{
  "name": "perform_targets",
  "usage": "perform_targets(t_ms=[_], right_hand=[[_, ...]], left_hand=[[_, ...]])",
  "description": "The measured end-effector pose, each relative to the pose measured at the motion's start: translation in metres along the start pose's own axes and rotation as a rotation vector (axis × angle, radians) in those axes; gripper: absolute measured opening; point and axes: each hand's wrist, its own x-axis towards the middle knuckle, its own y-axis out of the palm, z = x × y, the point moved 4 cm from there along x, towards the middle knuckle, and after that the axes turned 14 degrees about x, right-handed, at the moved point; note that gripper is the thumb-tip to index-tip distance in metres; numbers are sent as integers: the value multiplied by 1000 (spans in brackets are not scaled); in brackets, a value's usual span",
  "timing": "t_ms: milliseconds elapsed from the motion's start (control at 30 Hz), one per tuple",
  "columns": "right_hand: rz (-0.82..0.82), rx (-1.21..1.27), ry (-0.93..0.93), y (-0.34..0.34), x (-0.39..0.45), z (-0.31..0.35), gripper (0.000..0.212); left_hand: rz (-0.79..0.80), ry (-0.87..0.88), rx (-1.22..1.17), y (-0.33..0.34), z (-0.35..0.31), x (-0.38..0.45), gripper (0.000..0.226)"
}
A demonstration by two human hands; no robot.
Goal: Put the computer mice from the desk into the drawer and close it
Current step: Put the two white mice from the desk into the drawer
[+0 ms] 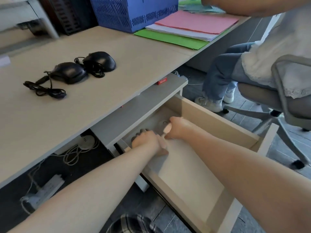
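Two black wired mice lie on the beige desk (127, 52): one (69, 72) with its cable coiled to its left, the other (99, 61) just behind it. The drawer (218, 119) under the desk stands pulled far out. Both my hands reach into its back end. My left hand (148, 140) is closed over a grey rounded thing (140, 132), mostly hidden, apparently a mouse. My right hand (178, 127) grips a small pale pinkish-white object (167, 128), perhaps a mouse; the two hands nearly touch.
A blue perforated file box (134, 12) and a stack of pink, white and green folders (188, 29) sit at the back of the desk. Another person sits on a grey office chair (286, 98) right of the drawer. Cables and a power strip (47, 190) lie on the floor.
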Motion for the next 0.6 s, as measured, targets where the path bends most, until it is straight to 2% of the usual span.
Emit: perform_targets(t_ms=[233,433,467,533,600], right_hand=[[-29,111,-38,11,13,4,48],[-73,96,-45,10,11,7,32],[-84,75,-60,7,9,8,30],[-71,37,-69,-1,4,13,41],[-43,7,-74,-15,-6,21,46]], left_hand=[[57,-44,-65,11,4,19,109],[28,-12,-81,11,4,23,133],[16,2,-89,9,4,20,134],[-24,35,-100,3,4,12,129],[-76,49,-124,-10,8,2,112]])
